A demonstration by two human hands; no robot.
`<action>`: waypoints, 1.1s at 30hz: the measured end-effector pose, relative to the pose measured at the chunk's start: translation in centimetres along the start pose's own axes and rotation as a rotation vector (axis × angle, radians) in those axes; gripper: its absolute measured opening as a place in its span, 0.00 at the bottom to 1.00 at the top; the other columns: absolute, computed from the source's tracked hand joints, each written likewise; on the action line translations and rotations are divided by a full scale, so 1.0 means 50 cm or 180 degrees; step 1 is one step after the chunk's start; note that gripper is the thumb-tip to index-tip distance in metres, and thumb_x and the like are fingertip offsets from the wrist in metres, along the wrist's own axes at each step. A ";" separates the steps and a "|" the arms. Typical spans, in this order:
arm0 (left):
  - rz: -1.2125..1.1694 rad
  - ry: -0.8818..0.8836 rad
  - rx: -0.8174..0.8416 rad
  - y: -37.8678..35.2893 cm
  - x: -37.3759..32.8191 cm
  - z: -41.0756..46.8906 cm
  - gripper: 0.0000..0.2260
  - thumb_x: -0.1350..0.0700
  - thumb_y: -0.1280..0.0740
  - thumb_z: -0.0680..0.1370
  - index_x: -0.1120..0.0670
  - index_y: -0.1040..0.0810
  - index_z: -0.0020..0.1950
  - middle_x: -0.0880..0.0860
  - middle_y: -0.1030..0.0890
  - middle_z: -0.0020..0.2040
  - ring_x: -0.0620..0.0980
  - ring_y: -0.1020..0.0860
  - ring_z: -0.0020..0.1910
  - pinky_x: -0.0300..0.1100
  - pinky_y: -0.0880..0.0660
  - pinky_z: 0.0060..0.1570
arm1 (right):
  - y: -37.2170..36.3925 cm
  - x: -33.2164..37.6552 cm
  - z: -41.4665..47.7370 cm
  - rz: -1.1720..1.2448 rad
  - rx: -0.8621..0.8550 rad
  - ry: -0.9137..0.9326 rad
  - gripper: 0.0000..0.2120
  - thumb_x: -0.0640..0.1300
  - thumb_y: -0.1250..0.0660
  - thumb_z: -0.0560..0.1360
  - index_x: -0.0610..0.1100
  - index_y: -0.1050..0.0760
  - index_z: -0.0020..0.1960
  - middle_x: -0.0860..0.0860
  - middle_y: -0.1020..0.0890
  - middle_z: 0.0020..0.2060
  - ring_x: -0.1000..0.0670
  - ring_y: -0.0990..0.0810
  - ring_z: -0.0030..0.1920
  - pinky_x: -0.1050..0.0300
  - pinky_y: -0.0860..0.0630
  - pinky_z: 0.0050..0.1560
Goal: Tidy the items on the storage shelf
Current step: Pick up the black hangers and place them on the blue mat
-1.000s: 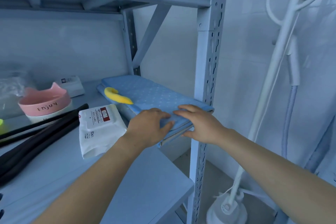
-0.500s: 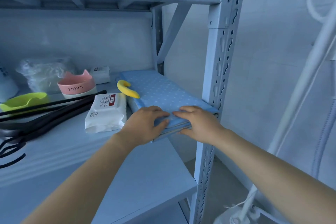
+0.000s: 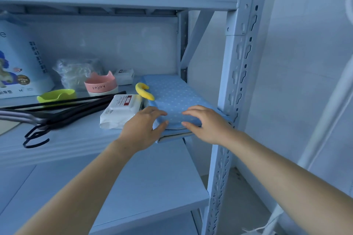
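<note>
Two-handed, gripped the near end of the folded blue dotted cloth (image 3: 172, 95): left hand (image 3: 142, 128) with fingers over the top and thumb against the front edge, right hand (image 3: 206, 124) likewise, both clamped on the fabric.

Found the cloth lying at the right end of the storage shelf (image 3: 76, 139), close against the perforated upright post (image 3: 240, 82), with its near end overhanging the shelf's front edge. Saw a yellow hook (image 3: 144, 91) resting at its left rim and a white wet-wipe pack (image 3: 122, 109) just beside that side; could not tell whether touching. Noted black hangers (image 3: 63, 108) sprawled further left, with a pink cat-eared bowl (image 3: 101, 87) and a green dish (image 3: 56, 95) behind.

Judged the step in hand as squaring the cloth on the shelf. Reckoned the next move called for an even push from both hands toward the back wall, kept parallel to the post to avoid skewing, and gentle enough not to ruck the layers or dislodge the hook.
</note>
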State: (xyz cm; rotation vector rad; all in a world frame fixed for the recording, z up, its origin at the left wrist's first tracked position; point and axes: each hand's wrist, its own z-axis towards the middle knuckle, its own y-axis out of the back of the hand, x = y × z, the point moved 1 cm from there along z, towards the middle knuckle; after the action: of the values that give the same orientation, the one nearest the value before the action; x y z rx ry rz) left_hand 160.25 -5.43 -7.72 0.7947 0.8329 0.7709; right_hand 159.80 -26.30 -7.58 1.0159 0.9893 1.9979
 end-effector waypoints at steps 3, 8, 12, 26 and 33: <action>0.0131 0.0158 -0.0078 0.017 0.016 -0.010 0.15 0.44 0.40 0.78 0.45 0.27 0.63 0.44 0.28 0.64 0.47 0.27 0.58 0.44 0.27 0.50 | -0.008 0.020 0.021 0.0031 0.0014 0.0157 0.19 0.55 0.37 0.76 0.49 0.27 0.64 0.54 0.26 0.62 0.54 0.29 0.63 0.55 0.30 0.62; 0.0246 0.0282 -0.0168 0.047 0.056 -0.026 0.14 0.46 0.39 0.78 0.45 0.26 0.63 0.44 0.27 0.63 0.47 0.28 0.61 0.43 0.28 0.54 | -0.031 0.063 0.072 0.0174 0.0027 0.0374 0.18 0.55 0.36 0.76 0.51 0.26 0.63 0.55 0.25 0.60 0.54 0.27 0.60 0.53 0.28 0.58; 0.0300 0.0429 -0.0202 0.076 0.097 -0.033 0.13 0.46 0.38 0.77 0.43 0.26 0.62 0.43 0.27 0.63 0.46 0.26 0.57 0.45 0.25 0.50 | -0.054 0.107 0.121 0.0311 0.0067 0.0553 0.17 0.53 0.35 0.75 0.49 0.25 0.63 0.54 0.25 0.62 0.51 0.26 0.60 0.51 0.28 0.59; 0.0718 0.0544 -0.0301 0.200 0.300 -0.002 0.13 0.47 0.37 0.76 0.43 0.25 0.60 0.43 0.24 0.59 0.45 0.26 0.56 0.42 0.27 0.46 | -0.151 0.237 0.308 0.0320 0.0194 0.0781 0.17 0.53 0.36 0.76 0.52 0.26 0.63 0.58 0.26 0.61 0.56 0.28 0.59 0.57 0.29 0.55; 0.0894 0.0754 -0.0242 0.266 0.427 0.000 0.13 0.45 0.37 0.76 0.42 0.25 0.60 0.42 0.25 0.62 0.45 0.24 0.52 0.39 0.28 0.44 | -0.195 0.309 0.394 0.0242 0.0302 0.1002 0.18 0.52 0.36 0.76 0.51 0.27 0.65 0.56 0.26 0.63 0.53 0.28 0.62 0.55 0.29 0.59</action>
State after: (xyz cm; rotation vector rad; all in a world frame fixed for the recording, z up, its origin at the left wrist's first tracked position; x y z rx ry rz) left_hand 166.37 18.64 -3.66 0.7705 0.9069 1.1567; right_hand 171.64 -2.71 -2.55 0.8123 1.2374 2.2379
